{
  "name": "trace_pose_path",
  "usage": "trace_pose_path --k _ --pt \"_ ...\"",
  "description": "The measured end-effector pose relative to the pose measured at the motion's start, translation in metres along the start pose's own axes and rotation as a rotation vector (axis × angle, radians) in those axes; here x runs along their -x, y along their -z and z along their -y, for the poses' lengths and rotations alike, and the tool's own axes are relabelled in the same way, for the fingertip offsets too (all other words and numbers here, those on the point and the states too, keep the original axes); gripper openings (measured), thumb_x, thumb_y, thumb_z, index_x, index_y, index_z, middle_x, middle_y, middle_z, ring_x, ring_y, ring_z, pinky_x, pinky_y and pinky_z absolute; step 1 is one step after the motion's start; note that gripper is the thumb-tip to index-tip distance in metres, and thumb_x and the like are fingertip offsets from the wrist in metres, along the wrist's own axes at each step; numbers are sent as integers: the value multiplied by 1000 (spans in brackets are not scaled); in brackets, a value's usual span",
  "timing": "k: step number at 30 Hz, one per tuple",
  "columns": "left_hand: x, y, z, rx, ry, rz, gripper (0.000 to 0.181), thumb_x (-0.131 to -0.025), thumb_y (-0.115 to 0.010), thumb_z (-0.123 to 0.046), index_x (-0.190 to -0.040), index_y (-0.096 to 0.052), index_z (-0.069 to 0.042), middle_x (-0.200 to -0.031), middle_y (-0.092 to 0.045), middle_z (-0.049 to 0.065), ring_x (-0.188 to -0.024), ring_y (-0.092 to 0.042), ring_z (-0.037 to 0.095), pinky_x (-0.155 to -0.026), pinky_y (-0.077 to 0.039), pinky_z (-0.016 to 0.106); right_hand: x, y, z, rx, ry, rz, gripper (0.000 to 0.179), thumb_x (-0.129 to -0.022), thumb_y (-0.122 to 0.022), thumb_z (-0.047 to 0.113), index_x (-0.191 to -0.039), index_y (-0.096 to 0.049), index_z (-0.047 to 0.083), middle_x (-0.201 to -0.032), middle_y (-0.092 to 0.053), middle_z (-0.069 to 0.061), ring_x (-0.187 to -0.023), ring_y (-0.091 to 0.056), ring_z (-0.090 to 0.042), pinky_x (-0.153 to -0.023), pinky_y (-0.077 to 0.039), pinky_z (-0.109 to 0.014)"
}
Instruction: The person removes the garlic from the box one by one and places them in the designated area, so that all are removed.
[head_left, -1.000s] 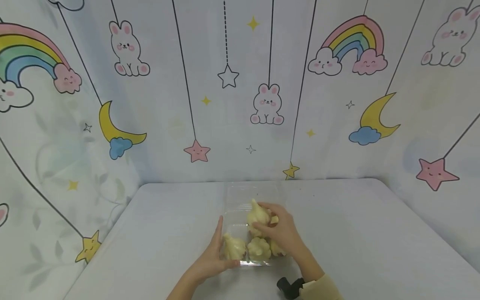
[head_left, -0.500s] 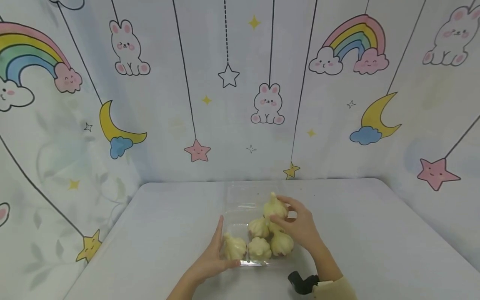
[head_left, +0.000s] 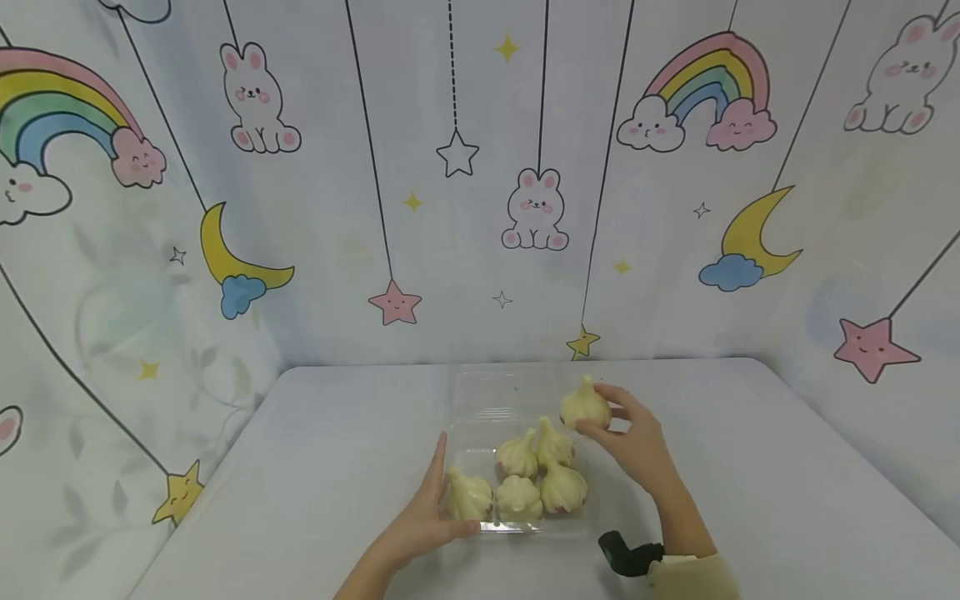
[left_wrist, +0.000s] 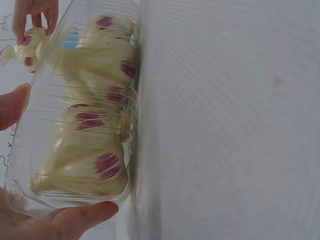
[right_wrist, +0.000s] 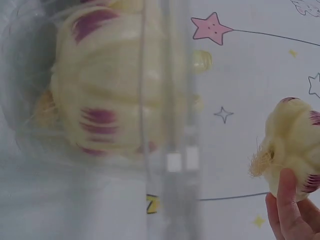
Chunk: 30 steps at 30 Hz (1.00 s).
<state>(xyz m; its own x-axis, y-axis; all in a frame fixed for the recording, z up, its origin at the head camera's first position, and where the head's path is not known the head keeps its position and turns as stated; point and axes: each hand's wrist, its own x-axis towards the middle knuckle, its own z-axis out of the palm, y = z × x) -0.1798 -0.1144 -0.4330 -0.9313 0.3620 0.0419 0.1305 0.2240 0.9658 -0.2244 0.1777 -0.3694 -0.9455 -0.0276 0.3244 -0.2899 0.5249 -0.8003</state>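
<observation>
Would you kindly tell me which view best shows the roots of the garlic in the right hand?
The right wrist view: the garlic is close, its stringy roots plain. The head and left wrist views show it smaller, with no roots clearly visible.

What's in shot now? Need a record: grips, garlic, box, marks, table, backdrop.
Left grip: touching box at left side and near edge
Right grip: pinching one bulb, outside the box
Garlic in box: five bulbs, grouped toward the near side
Box: clear plastic, lid open on the far side
Marks: purple patches on bulbs, seen in the wrist views
Table: white
Backdrop: pale, printed with rainbows, rabbits, moons, stars
</observation>
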Motion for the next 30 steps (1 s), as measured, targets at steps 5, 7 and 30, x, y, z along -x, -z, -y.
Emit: trace_pose_path --k 5,7,30 --pt "0 0 0 -1 10 1 118 -71 -74 -9 -145 17 -22 -148 18 22 -129 -7 53 -98 -19 66 -1 8 -5 20 -51 4 60 -79 -71 33 -130 -48 11 -134 -45 -15 -111 -48 -36 -72 -52 -43" --pt "0 0 -1 4 12 5 118 -72 -74 -9 -145 17 -22 -148 18 22 -129 -7 53 -98 -19 66 -2 12 -8 29 -72 10 62 -79 -71 35 -131 -47 11 -134 -45 -15 -112 -47 -36 -74 -51 -46" --pt "1 1 -3 35 -6 18 118 -72 -74 -7 -145 17 -21 -147 21 21 -129 -4 54 -97 -25 63 -7 31 -44 20 -221 45 66 -82 -68 28 -134 -39 2 -136 -37 -28 -116 -42 -44 -84 -46 -53"
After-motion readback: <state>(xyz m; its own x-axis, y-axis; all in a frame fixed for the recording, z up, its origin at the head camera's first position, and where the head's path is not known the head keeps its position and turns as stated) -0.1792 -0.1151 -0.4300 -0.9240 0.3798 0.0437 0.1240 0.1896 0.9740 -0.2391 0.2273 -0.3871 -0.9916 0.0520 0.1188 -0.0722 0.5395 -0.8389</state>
